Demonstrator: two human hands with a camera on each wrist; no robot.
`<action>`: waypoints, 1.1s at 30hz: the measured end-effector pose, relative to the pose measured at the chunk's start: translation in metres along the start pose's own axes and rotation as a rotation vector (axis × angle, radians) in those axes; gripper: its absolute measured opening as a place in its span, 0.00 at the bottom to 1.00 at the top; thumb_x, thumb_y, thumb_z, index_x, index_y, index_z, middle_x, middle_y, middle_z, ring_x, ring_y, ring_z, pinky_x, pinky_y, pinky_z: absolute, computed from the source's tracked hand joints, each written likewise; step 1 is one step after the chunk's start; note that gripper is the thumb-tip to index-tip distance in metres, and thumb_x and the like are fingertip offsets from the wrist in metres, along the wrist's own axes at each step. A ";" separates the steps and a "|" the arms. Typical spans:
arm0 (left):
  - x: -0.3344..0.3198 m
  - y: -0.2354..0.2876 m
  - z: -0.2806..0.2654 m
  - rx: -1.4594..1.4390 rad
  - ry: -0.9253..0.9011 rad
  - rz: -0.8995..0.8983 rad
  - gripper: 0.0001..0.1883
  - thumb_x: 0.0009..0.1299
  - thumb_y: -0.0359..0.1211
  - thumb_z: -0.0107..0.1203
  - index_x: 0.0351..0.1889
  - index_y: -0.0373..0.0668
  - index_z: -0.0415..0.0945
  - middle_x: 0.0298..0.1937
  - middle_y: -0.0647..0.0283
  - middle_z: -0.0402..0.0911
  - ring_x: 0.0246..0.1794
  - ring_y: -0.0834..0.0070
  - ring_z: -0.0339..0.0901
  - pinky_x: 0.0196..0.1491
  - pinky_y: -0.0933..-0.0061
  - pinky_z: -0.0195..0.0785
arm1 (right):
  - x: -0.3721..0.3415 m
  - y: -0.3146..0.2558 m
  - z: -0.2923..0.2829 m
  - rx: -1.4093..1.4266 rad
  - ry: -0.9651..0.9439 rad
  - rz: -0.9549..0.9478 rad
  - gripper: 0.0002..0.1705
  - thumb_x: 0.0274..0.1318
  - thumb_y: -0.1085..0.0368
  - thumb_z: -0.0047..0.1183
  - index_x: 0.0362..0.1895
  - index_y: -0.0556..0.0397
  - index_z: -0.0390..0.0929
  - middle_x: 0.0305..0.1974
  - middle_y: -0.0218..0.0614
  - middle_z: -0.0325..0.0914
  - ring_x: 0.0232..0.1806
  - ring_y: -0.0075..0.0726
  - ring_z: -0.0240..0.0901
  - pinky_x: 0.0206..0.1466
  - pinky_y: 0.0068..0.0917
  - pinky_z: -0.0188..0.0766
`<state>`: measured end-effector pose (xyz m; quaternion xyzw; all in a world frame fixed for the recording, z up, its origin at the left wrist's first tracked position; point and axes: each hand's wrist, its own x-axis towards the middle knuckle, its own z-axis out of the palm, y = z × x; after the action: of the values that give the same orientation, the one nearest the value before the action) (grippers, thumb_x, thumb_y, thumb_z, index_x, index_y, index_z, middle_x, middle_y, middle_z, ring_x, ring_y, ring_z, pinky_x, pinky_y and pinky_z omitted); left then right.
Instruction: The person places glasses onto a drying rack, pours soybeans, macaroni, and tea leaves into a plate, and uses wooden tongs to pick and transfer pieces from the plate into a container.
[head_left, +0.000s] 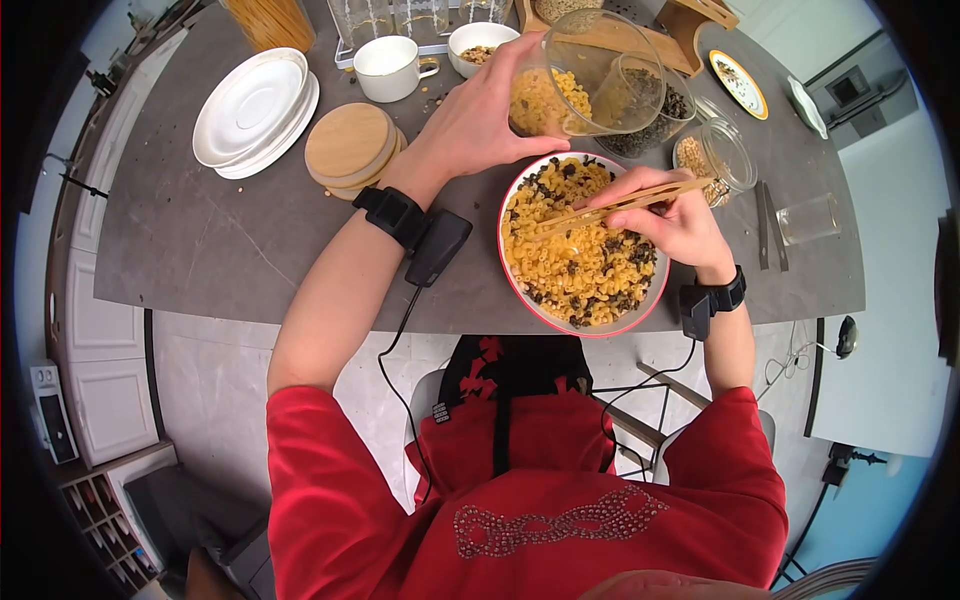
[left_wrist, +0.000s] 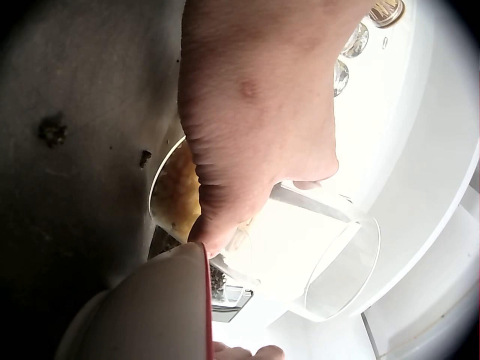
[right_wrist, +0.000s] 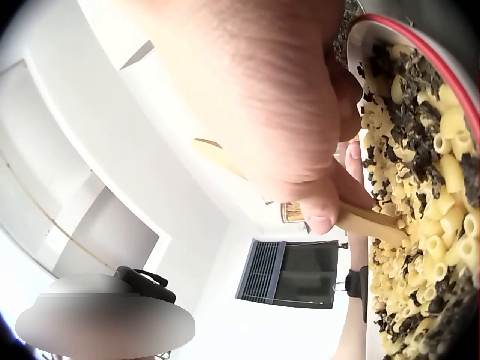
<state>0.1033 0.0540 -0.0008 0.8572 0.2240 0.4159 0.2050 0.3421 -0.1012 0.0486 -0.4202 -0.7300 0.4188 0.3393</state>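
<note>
My left hand [head_left: 490,115] grips a clear glass jar [head_left: 610,65] tilted on its side, with small yellow pasta [head_left: 537,102] inside. In the left wrist view the thumb lies against the jar, close to the bowl's red rim [left_wrist: 208,300]. My right hand [head_left: 680,222] pinches wooden tongs [head_left: 640,198] over the white bowl [head_left: 657,290]. The tongs' tips reach into short tube pasta [head_left: 600,265] mixed with dark dried flakes [head_left: 625,295]. The right wrist view shows one wooden tip [right_wrist: 375,225] among the pasta tubes.
Stacked white plates [head_left: 245,105], round wooden lids [head_left: 348,143] and a white cup [head_left: 386,70] stand at the left. Behind the bowl are a jar of dark flakes [head_left: 650,135] and an open jar [head_left: 735,155]. Metal tweezers [head_left: 770,230] and a glass [head_left: 808,220] lie at the right.
</note>
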 end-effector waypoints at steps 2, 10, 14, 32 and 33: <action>0.000 0.001 -0.001 0.000 0.008 0.012 0.60 0.55 0.51 0.81 0.78 0.40 0.53 0.73 0.46 0.71 0.72 0.51 0.73 0.73 0.54 0.67 | -0.004 0.001 -0.005 0.013 0.012 -0.009 0.11 0.63 0.74 0.65 0.49 0.61 0.87 0.48 0.38 0.87 0.47 0.27 0.83 0.51 0.25 0.78; -0.002 -0.001 0.001 -0.012 0.018 0.009 0.59 0.56 0.56 0.78 0.79 0.49 0.52 0.74 0.46 0.69 0.68 0.43 0.74 0.66 0.49 0.74 | -0.012 0.017 -0.029 0.280 0.382 -0.460 0.15 0.68 0.68 0.63 0.56 0.57 0.81 0.55 0.53 0.85 0.28 0.23 0.75 0.34 0.22 0.74; -0.002 0.000 0.001 0.013 0.019 0.005 0.60 0.56 0.56 0.78 0.79 0.48 0.52 0.74 0.46 0.69 0.67 0.43 0.75 0.65 0.49 0.74 | -0.002 0.005 -0.016 0.090 0.699 -0.364 0.16 0.70 0.64 0.62 0.58 0.52 0.81 0.60 0.61 0.82 0.18 0.13 0.56 0.21 0.15 0.56; -0.002 0.000 0.000 0.010 0.018 -0.010 0.59 0.56 0.55 0.78 0.79 0.47 0.52 0.72 0.42 0.71 0.66 0.41 0.75 0.64 0.47 0.74 | -0.004 -0.005 -0.006 -0.086 -0.111 -0.089 0.13 0.52 0.72 0.75 0.42 0.61 0.88 0.43 0.46 0.90 0.47 0.43 0.89 0.52 0.35 0.84; -0.002 -0.002 0.000 0.009 0.030 0.010 0.59 0.56 0.55 0.78 0.79 0.48 0.52 0.72 0.42 0.71 0.66 0.41 0.75 0.64 0.47 0.74 | -0.003 -0.004 -0.008 -0.087 -0.108 -0.088 0.13 0.52 0.72 0.75 0.42 0.61 0.88 0.43 0.46 0.90 0.47 0.43 0.89 0.52 0.35 0.84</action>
<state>0.1022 0.0540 -0.0032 0.8530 0.2245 0.4287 0.1957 0.3487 -0.1029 0.0555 -0.3787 -0.7825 0.3935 0.2991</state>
